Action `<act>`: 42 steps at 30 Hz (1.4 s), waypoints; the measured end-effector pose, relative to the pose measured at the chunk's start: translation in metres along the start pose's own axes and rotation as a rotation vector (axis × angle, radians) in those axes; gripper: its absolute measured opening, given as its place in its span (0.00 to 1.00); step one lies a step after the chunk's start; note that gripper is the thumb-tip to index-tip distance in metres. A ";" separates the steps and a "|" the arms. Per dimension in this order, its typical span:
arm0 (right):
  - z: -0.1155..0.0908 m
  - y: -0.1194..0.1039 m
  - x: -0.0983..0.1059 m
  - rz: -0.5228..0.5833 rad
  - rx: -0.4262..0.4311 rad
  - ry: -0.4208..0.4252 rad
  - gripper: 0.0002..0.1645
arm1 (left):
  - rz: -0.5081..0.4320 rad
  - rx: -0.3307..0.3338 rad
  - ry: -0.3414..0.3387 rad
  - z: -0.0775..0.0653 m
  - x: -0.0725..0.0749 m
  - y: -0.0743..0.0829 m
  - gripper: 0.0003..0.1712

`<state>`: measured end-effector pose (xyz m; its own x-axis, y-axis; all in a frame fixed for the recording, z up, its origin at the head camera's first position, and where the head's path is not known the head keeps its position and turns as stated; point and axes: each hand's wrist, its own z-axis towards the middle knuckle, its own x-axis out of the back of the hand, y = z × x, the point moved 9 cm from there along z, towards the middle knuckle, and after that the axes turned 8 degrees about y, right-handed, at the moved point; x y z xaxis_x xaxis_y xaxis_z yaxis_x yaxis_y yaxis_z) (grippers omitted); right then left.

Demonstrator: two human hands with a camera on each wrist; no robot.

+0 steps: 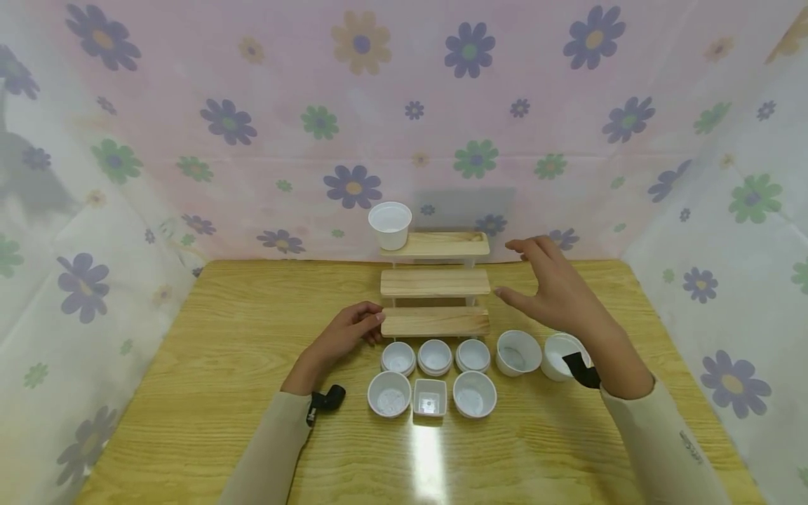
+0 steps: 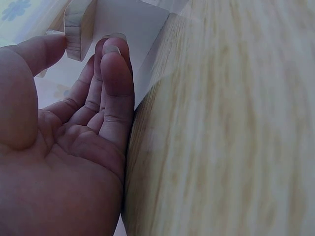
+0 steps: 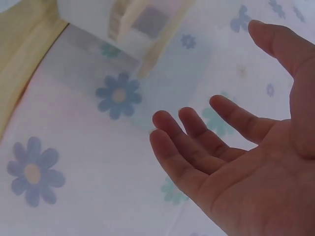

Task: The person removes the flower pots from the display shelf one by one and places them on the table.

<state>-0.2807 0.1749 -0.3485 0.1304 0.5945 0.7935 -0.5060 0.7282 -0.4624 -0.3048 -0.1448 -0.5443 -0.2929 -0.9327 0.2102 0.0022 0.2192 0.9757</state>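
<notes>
A three-tier wooden shelf stand (image 1: 435, 282) stands at the back of the table. My left hand (image 1: 344, 333) is at the left end of its lowest plank; in the left wrist view the thumb touches the end of a plank (image 2: 79, 29) and the other fingers lie loosely bent beside a pale side panel. On the top tier's left end sits a white plastic cup (image 1: 390, 224). To the right of the stand my right hand (image 1: 555, 284) is raised, thumb and fingers spread, holding nothing. The right wrist view shows that hand's palm (image 3: 251, 177) apart from the stand (image 3: 142, 29).
In front of the stand, several small white bowls (image 1: 435, 357) stand in a row, with two round bowls (image 1: 475, 394) and a square one (image 1: 430, 398) nearer me. Two larger white cups (image 1: 518, 353) stand at right. A flowered cloth (image 1: 416, 140) hangs behind the wooden table (image 1: 265, 294).
</notes>
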 end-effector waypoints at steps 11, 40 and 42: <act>0.046 -0.033 -0.002 0.027 0.078 0.050 0.39 | -0.001 -0.006 -0.006 -0.001 -0.001 0.002 0.21; 0.125 -0.077 -0.060 0.125 0.090 0.063 0.39 | 0.017 -0.002 -0.002 0.001 0.000 -0.003 0.22; 0.130 -0.079 -0.064 0.128 0.084 0.060 0.40 | 0.018 -0.003 0.000 0.001 0.000 -0.003 0.22</act>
<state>-0.3593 0.0349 -0.3110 0.1093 0.7017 0.7041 -0.5912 0.6153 -0.5214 -0.3057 -0.1457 -0.5474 -0.2932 -0.9284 0.2282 0.0110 0.2354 0.9718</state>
